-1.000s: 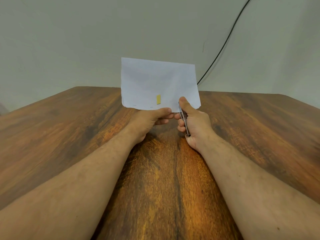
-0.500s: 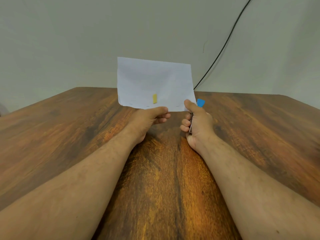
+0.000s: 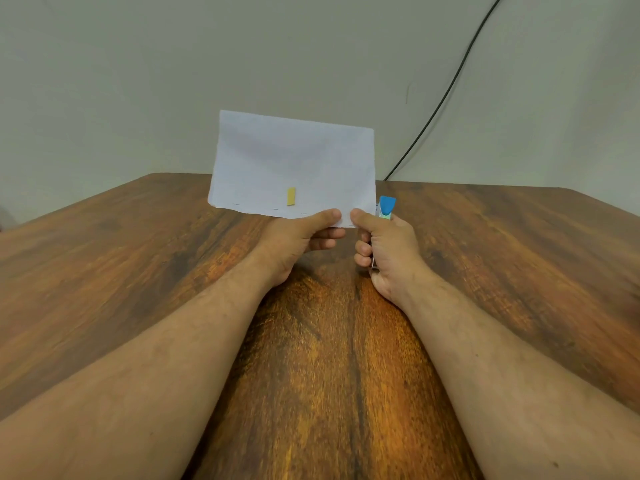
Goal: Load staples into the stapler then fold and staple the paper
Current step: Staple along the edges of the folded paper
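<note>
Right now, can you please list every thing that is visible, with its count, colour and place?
folded white paper sheet: one, white, held upright above the table, staples along its lower edge
small yellow rectangular mark: one, yellow, low on the paper
blue-tipped stapler: one, blue and metal, at the paper's lower right corner
brown wooden table: one, brown, below the arms
thin black cable: one, black, on the wall
left hand: pinches the paper's lower edge
right hand: grips the stapler
</note>
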